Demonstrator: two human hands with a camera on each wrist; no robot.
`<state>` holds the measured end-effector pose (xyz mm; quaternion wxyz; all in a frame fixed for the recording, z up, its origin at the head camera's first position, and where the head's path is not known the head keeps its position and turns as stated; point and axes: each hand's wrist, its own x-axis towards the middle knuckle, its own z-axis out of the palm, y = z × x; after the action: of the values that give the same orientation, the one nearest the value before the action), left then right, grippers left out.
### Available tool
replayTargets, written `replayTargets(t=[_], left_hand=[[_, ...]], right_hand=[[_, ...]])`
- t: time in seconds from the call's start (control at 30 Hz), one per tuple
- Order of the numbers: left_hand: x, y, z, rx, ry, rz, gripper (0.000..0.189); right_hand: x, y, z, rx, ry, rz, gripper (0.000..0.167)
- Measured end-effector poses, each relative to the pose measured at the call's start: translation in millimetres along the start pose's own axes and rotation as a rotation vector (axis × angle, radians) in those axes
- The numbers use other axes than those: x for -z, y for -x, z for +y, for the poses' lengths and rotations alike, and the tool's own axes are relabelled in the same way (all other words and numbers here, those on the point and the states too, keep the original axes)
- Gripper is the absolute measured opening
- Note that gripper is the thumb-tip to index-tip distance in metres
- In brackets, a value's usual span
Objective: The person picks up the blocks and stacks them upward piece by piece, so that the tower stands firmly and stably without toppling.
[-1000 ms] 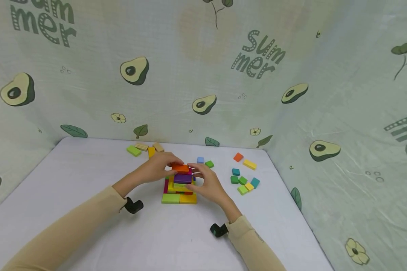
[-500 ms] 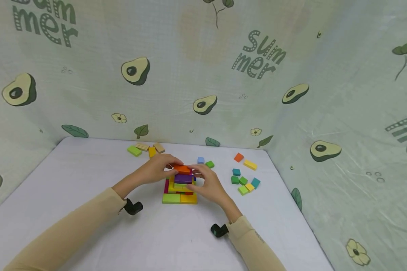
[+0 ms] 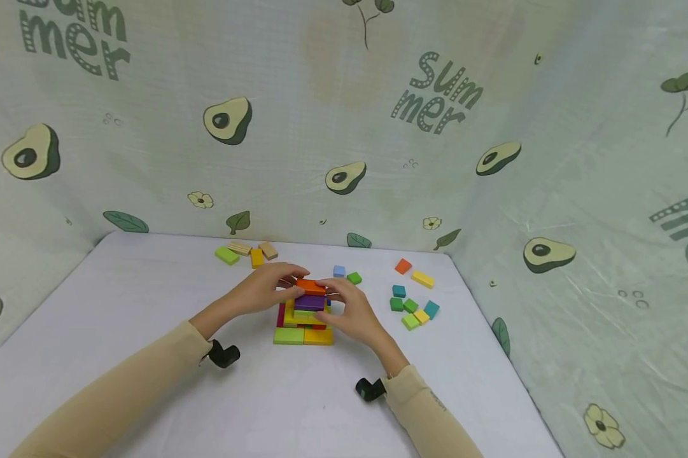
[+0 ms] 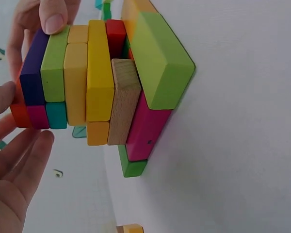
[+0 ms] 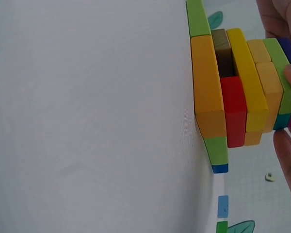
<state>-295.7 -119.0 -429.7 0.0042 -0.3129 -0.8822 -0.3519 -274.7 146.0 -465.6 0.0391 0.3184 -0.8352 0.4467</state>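
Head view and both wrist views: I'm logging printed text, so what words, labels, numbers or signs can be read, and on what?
"sum mer": on the back cloth, right of centre.
"mer": on the back cloth, upper left, under a line cut by the frame.
Right-hand cloth: lettering cut off at the edge, not fully readable.
Right sleeve: marking too small to read.
Stacked blocks: none visible.

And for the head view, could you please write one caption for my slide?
Left hand on the orange top block, right hand on the block tower below it.
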Motion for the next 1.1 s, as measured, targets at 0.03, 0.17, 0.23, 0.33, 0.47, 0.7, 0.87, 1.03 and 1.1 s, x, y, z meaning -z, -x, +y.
replayTargets(t=[0.03, 0.17, 0.23, 0.33, 0.47, 0.7, 0.87, 1.03, 1.1], left_hand=[[0.1, 1.0, -1.7, 0.006, 0.011, -0.003, 0.045], [0.9, 5.7, -4.5, 0.012, 0.068, -0.015, 0.042], [0.8, 7.4, -5.2, 0.010, 0.089, -0.018, 0.040], [-0.3, 8.1, -5.6, 0.007, 0.105, -0.024, 0.039], [-1.8, 7.6, -5.0, 0.017, 0.106, -0.028, 0.038], [-2.4, 7.9, -3.6, 0.041, 0.108, -0.031, 0.039], [-2.3, 7.8, -4.0, 0.044, 0.106, -0.032, 0.039], [-2.2, 8.3, -5.4, 0.035, 0.103, -0.028, 0.039], [-2.1, 8.4, -6.0, 0.032, 0.103, -0.032, 0.040]], right_hand=[[0.2, -0.1, -0.1, -0.001, 0.000, 0.000, 0.063], [1.1, -1.1, -1.4, -0.005, 0.004, 0.001, 0.063], [1.1, -1.7, -1.4, -0.001, 0.005, 0.002, 0.062], [0.9, -1.7, -0.9, 0.006, 0.004, 0.003, 0.061], [0.8, -1.2, -0.3, 0.010, 0.005, 0.004, 0.061], [0.5, -1.2, -0.3, 0.007, 0.017, -0.003, 0.061], [0.4, -1.6, -0.5, -0.006, 0.019, -0.005, 0.061], [0.6, -1.3, -0.2, 0.001, 0.017, -0.007, 0.062], [0.7, -1.1, -0.4, 0.005, 0.015, -0.008, 0.062]])
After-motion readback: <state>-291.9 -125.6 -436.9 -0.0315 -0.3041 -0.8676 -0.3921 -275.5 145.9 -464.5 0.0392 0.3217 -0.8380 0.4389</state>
